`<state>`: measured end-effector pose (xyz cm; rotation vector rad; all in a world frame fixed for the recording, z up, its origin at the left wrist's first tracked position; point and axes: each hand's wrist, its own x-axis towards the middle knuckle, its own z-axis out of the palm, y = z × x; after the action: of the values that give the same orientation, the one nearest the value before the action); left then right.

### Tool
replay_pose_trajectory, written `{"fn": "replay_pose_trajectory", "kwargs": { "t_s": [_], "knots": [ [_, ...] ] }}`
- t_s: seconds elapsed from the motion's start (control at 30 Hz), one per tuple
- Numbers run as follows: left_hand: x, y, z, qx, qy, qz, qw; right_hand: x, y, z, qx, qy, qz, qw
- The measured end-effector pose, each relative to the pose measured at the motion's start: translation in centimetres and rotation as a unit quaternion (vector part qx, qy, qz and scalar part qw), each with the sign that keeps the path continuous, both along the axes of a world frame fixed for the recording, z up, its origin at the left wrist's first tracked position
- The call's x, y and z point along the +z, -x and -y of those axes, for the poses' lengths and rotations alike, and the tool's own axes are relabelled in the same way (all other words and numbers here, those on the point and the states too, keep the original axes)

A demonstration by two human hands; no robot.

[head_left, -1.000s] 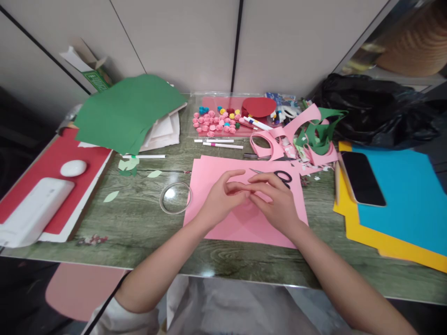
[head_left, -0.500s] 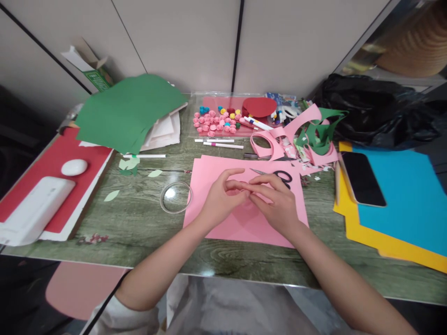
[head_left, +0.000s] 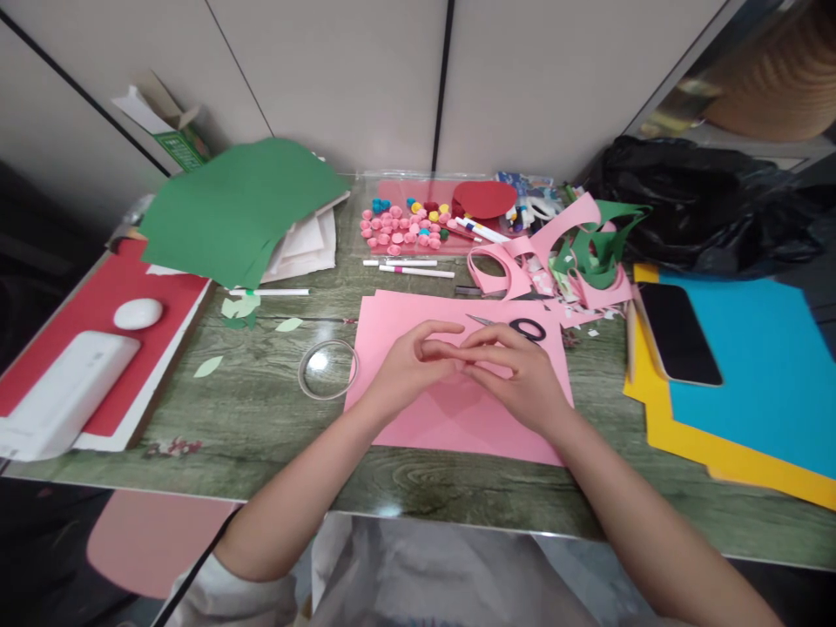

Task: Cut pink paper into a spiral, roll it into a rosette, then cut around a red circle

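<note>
on the table (head_left: 261,418), green sheets (head_left: 235,205) lie far left. the pink sheets (head_left: 405,318) lie flat in the near middle, between a tape ring (head_left: 328,369) on the left and the yellow and blue sheets on the right. the top pink sheet looks whole, with no cut showing. far right of it is a heap of pink and green scraps (head_left: 575,252), and scissors (head_left: 522,328) lie on the sheet's far edge with no hand on them. many small coloured rolls (head_left: 401,228) sit at the far middle, so part of the work looks done. the left hand (head_left: 408,370) and right hand (head_left: 522,383) meet over the pink sheets with fingertips pinched together. what they pinch, if anything, is too small to tell.
</note>
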<state>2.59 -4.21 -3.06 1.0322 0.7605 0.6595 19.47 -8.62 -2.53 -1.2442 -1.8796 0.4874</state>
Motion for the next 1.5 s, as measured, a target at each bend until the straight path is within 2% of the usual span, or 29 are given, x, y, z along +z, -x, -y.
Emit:
{"fn": "replay_pose_trajectory", "kwargs": {
  "t_s": [0.37, 0.63, 0.77, 0.93, 1.03, 1.23, 1.5],
  "knots": [
    [0.8, 0.1, 0.0, -0.036, -0.045, -0.061, 0.996, -0.4, -0.4, -0.1, 0.026, -0.068, 0.051, 0.996],
    [0.8, -0.3, 0.1, -0.008, -0.039, -0.044, 0.998, -0.5, -0.7, -0.2, 0.004, -0.093, 0.072, 0.993],
    [1.0, -0.2, 0.0, -0.018, -0.047, -0.063, 0.997, -0.4, -0.9, -0.2, 0.017, -0.116, 0.093, 0.989],
    [1.4, 0.1, -0.1, -0.048, -0.065, -0.104, 0.991, -0.6, -1.0, -0.2, 0.041, -0.104, 0.113, 0.987],
    [1.3, 0.2, 0.0, -0.049, -0.055, -0.071, 0.995, -0.5, -1.0, -0.2, 0.028, -0.104, 0.098, 0.989],
    [0.4, 0.0, 0.2, -0.037, 0.011, 0.025, 0.999, -0.1, -0.8, 0.0, -0.013, -0.106, 0.064, 0.992],
    [0.4, -0.2, 0.4, -0.015, 0.004, 0.023, 1.0, -0.4, -0.3, 0.0, -0.028, -0.097, 0.057, 0.993]
  ]
}}
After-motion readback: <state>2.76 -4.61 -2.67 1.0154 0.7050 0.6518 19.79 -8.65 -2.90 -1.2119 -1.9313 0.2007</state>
